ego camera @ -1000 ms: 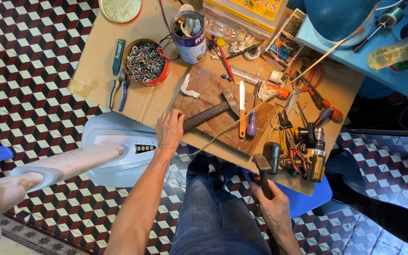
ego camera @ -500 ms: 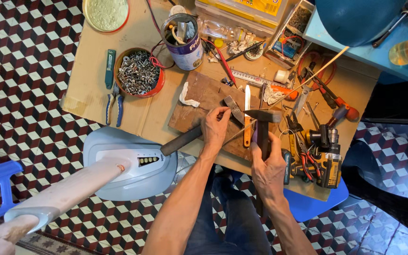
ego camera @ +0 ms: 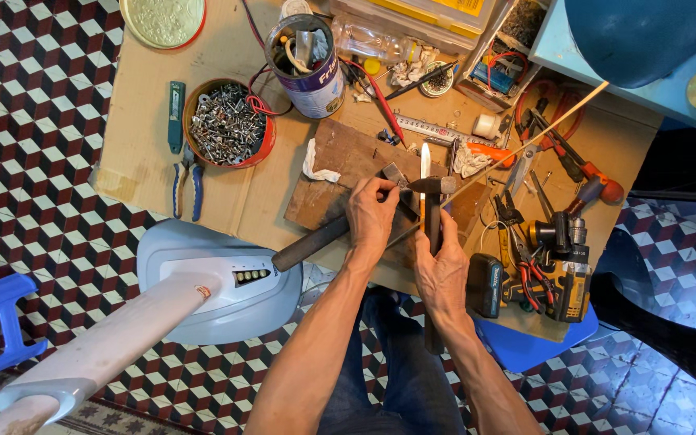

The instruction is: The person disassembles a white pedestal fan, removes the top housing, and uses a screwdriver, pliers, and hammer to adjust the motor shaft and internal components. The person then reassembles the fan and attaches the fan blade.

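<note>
We see a cardboard-covered work surface [ego camera: 147, 153] with a white fan base [ego camera: 219, 278] at its near edge. On the cardboard lies a wooden block [ego camera: 340, 173], where both hands work. Our right hand [ego camera: 443, 270] is wrapped shut around the handle of a hammer [ego camera: 432, 187]; the hammer's head sits just beyond the fingers, over the block. Our left hand [ego camera: 372, 213] presses down on a second, dark-handled hammer [ego camera: 316, 240], whose handle runs out to the left, past the wrist; how tightly the fingers close on it we cannot tell. Left of the block stand a tin of screws [ego camera: 227, 125] and blue-handled pliers [ego camera: 187, 181].
</note>
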